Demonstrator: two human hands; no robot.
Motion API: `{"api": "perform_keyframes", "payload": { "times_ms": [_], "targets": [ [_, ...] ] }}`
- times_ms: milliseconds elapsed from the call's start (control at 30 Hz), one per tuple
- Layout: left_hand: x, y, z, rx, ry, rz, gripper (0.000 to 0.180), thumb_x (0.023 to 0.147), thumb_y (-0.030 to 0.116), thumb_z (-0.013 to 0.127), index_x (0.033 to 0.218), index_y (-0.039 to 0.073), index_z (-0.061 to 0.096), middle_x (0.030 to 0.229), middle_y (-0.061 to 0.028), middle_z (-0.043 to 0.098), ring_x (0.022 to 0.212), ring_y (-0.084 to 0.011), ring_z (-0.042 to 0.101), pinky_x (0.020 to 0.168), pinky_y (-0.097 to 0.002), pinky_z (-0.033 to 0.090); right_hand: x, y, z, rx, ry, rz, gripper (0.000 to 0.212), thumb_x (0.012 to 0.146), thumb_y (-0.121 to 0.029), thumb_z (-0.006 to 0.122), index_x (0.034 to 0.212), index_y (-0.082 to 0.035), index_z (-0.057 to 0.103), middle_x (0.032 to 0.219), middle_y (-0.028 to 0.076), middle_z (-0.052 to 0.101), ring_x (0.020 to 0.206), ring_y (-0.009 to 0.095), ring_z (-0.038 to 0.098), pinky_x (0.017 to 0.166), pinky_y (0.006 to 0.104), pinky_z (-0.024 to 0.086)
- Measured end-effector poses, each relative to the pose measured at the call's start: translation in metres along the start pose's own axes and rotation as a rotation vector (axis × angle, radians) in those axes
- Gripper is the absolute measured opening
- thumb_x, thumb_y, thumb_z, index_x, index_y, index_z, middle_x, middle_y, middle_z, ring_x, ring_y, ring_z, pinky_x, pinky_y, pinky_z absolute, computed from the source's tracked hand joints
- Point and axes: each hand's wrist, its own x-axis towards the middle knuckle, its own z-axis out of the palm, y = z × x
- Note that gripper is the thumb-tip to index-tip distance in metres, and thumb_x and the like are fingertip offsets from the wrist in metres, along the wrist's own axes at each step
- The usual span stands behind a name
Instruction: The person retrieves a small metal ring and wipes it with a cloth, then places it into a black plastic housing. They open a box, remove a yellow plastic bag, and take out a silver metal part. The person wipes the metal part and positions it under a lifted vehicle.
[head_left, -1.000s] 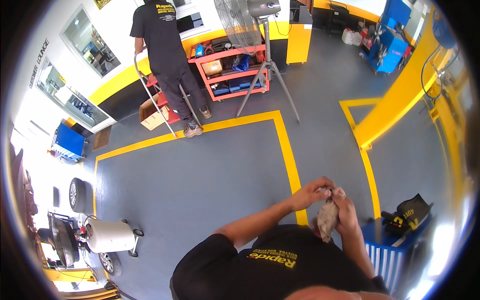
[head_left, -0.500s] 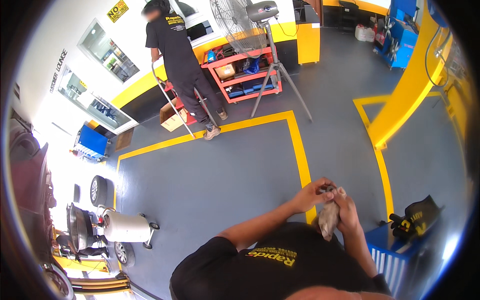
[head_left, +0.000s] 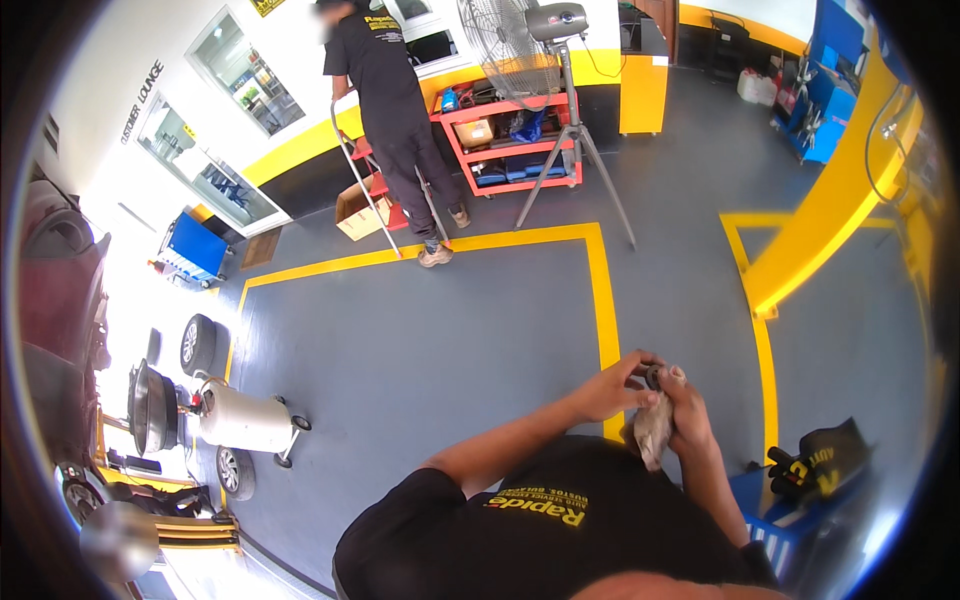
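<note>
In front of my chest my two hands are together. My left hand [head_left: 616, 389] pinches a small dark round part [head_left: 654, 377], ring-like in outline, with its fingertips; its exact kind is too small to tell. My right hand [head_left: 690, 412] is closed around a dirty greyish-beige rag [head_left: 653, 436], which hangs down below the fingers. The right thumb presses close beside the round part. Where the rag meets the part is mostly hidden by the fingers.
A blue cabinet with a black and yellow cover [head_left: 836, 458] stands at my right, below a yellow lift post [head_left: 835, 220]. Ahead are a red tool cart [head_left: 510, 150], a large fan [head_left: 557, 22] and a person [head_left: 385, 100] by a stepladder [head_left: 372, 185]. Wheels and a whitish tank [head_left: 243, 418] are left.
My hands stay together, and the dark round part shows more clearly between the fingertips. The view has shifted slightly. The person by the stepladder keeps standing there.
</note>
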Motion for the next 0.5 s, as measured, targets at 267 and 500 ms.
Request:
{"api": "perform_keyframes", "payload": {
  "times_ms": [267,500],
  "targets": [
    [-0.012,-0.009,-0.022,-0.143,-0.012,0.059,0.041,0.105,0.021,0.065,0.14,0.002,0.053,0.133,-0.0074,0.056,0.122,-0.0196,0.056,0.108,-0.0374,0.044,0.008,0.004,0.006,-0.137,-0.042,0.048,0.028,0.105,-0.024,0.065,0.115,0.002,0.062,0.095,0.006,0.067,0.079,0.015,0.068,0.069,0.031,0.057],
    [-0.018,-0.006,-0.034,-0.02,-0.026,0.103,0.039,0.105,0.016,0.064,0.14,0.002,0.053,0.132,-0.0083,0.056,0.121,-0.0184,0.056,0.104,-0.0361,0.048,0.016,0.011,0.017,-0.119,-0.027,0.011,0.026,0.104,-0.022,0.065,0.115,0.002,0.061,0.093,0.006,0.066,0.079,0.015,0.068,0.068,0.0307,0.057]
  ]
}}
